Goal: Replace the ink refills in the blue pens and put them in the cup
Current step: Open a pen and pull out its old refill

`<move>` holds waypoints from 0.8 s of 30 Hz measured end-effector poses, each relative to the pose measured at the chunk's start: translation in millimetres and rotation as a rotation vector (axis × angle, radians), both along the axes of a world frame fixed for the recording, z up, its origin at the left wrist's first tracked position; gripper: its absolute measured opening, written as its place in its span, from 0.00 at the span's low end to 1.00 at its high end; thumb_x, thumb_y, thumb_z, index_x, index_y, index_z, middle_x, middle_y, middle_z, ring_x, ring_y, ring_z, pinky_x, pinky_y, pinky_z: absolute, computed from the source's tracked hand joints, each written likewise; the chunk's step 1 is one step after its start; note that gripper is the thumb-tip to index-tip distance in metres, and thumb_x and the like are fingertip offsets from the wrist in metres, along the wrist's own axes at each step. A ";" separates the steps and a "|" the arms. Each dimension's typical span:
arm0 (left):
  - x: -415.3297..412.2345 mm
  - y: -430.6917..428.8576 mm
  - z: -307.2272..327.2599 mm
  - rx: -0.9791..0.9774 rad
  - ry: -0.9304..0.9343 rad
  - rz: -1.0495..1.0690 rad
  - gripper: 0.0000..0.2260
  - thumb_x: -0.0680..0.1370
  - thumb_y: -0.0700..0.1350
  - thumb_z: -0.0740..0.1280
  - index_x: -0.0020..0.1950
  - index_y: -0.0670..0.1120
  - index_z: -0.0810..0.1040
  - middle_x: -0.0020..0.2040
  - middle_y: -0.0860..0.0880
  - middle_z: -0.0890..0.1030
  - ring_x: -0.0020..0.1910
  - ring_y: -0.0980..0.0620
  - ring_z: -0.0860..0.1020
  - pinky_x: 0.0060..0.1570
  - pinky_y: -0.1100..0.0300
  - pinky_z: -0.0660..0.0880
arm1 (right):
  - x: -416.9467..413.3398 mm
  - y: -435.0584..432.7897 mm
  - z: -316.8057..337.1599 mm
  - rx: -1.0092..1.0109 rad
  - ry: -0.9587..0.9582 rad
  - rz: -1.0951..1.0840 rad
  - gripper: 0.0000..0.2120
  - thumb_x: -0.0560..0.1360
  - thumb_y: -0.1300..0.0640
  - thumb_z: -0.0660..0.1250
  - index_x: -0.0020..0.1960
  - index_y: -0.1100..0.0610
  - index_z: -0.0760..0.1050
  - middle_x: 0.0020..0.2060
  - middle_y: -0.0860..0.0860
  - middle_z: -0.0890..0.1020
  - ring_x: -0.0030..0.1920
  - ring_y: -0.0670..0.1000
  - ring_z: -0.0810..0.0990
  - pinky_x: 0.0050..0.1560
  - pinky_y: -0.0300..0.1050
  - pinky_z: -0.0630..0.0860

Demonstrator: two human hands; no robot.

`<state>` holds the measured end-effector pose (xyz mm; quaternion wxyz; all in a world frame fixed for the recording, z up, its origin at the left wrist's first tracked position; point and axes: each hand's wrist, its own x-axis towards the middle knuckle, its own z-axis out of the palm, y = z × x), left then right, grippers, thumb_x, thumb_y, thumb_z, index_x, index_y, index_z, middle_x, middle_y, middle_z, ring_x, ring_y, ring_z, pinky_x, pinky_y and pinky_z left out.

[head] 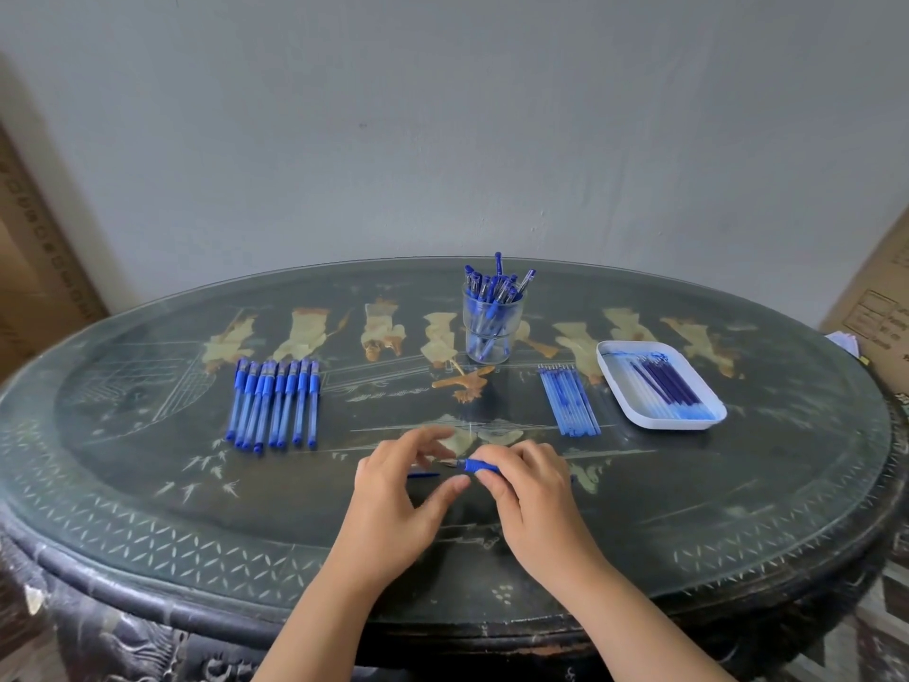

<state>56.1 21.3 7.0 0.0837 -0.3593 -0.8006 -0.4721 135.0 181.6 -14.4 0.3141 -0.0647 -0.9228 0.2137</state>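
Observation:
My right hand (529,489) grips a blue pen (479,466) by its rubber grip, low over the table's front middle, metal tip pointing left. My left hand (398,489) hovers at that tip with fingers loosely curled above it and thumb below, and no firm hold on it shows. A loose blue cap (423,476) lies on the table under the left fingers. A clear cup (492,332) at the back middle holds several capped blue pens. A row of several blue pens (275,406) lies at the left. Loose refills (569,406) lie at the right.
A white tray (713,420) with several refills, some dark and some pale, sits at the far right of the dark oval table (688,509). Cardboard boxes stand off both ends of the table, and a wall is close behind.

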 end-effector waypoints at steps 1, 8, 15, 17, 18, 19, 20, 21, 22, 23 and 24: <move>-0.3 0.4 1.0 0.007 0.018 0.007 0.10 0.74 0.56 0.72 0.53 0.57 0.78 0.48 0.63 0.80 0.50 0.60 0.77 0.53 0.59 0.72 | -0.2 -0.1 -0.5 0.010 0.003 -0.001 0.09 0.80 0.48 0.55 0.56 0.44 0.73 0.42 0.46 0.74 0.43 0.49 0.72 0.47 0.39 0.66; 2.1 -1.8 4.7 0.016 -0.076 0.002 0.23 0.71 0.67 0.67 0.61 0.57 0.78 0.49 0.63 0.81 0.52 0.59 0.78 0.56 0.61 0.72 | -0.5 -0.1 -0.5 -0.003 0.004 -0.007 0.09 0.79 0.48 0.55 0.56 0.43 0.72 0.43 0.46 0.74 0.44 0.49 0.72 0.47 0.42 0.69; 3.7 -0.4 9.4 0.099 -0.099 0.041 0.04 0.73 0.53 0.69 0.45 0.54 0.81 0.40 0.60 0.83 0.45 0.61 0.79 0.45 0.75 0.70 | -1.6 0.6 -2.0 0.027 -0.004 -0.009 0.09 0.80 0.47 0.54 0.56 0.43 0.72 0.42 0.45 0.73 0.43 0.49 0.71 0.47 0.38 0.65; 4.2 -0.1 10.5 0.105 -0.126 0.059 0.06 0.73 0.54 0.67 0.43 0.54 0.80 0.39 0.60 0.82 0.43 0.61 0.79 0.44 0.75 0.70 | -1.6 1.0 -2.0 0.025 0.000 -0.013 0.10 0.80 0.47 0.55 0.56 0.44 0.73 0.42 0.46 0.73 0.43 0.49 0.71 0.48 0.35 0.64; 4.8 -0.1 11.5 0.110 -0.140 0.064 0.06 0.74 0.54 0.67 0.42 0.53 0.81 0.38 0.60 0.82 0.43 0.60 0.80 0.43 0.75 0.70 | -1.5 0.9 -2.0 0.025 0.006 -0.013 0.10 0.80 0.47 0.55 0.56 0.44 0.73 0.42 0.46 0.74 0.43 0.49 0.71 0.48 0.34 0.63; 5.3 -0.5 12.0 0.119 -0.154 0.071 0.08 0.74 0.54 0.66 0.42 0.52 0.81 0.37 0.59 0.82 0.42 0.60 0.80 0.43 0.74 0.70 | -1.5 0.8 -1.9 0.022 0.013 -0.014 0.09 0.80 0.48 0.55 0.56 0.44 0.73 0.42 0.46 0.74 0.43 0.49 0.71 0.48 0.34 0.63; 6.0 -0.8 12.9 0.137 -0.172 0.085 0.08 0.75 0.53 0.66 0.41 0.51 0.81 0.37 0.59 0.82 0.42 0.59 0.79 0.42 0.74 0.70 | -1.5 0.8 -1.8 0.014 0.021 -0.015 0.09 0.80 0.48 0.55 0.56 0.44 0.72 0.42 0.46 0.74 0.43 0.49 0.71 0.48 0.34 0.63; 6.2 -1.4 13.4 0.164 -0.190 0.112 0.07 0.76 0.51 0.67 0.41 0.51 0.81 0.37 0.59 0.82 0.41 0.59 0.79 0.42 0.73 0.70 | -1.5 0.9 -1.8 0.003 0.029 -0.016 0.08 0.80 0.48 0.56 0.55 0.44 0.72 0.42 0.46 0.74 0.43 0.49 0.72 0.49 0.34 0.63; 6.1 -2.3 13.8 0.203 -0.212 0.146 0.05 0.77 0.47 0.69 0.41 0.51 0.80 0.37 0.59 0.82 0.40 0.59 0.79 0.42 0.72 0.70 | -1.6 1.1 -1.8 -0.007 0.038 -0.020 0.08 0.80 0.48 0.56 0.55 0.44 0.72 0.42 0.46 0.74 0.43 0.49 0.72 0.49 0.35 0.63; 5.3 -4.3 13.4 0.245 -0.240 0.182 0.04 0.77 0.44 0.70 0.42 0.51 0.81 0.38 0.59 0.82 0.40 0.58 0.78 0.42 0.69 0.71 | -1.6 1.4 -1.9 -0.013 0.043 -0.025 0.08 0.79 0.49 0.56 0.55 0.44 0.73 0.42 0.46 0.74 0.43 0.49 0.72 0.49 0.35 0.64; 4.1 -6.8 13.7 0.280 -0.274 0.215 0.05 0.76 0.42 0.71 0.42 0.51 0.81 0.38 0.58 0.81 0.39 0.57 0.78 0.44 0.66 0.73 | -1.6 1.8 -2.2 -0.016 0.045 -0.030 0.09 0.79 0.49 0.56 0.55 0.44 0.73 0.41 0.45 0.74 0.42 0.50 0.72 0.49 0.35 0.64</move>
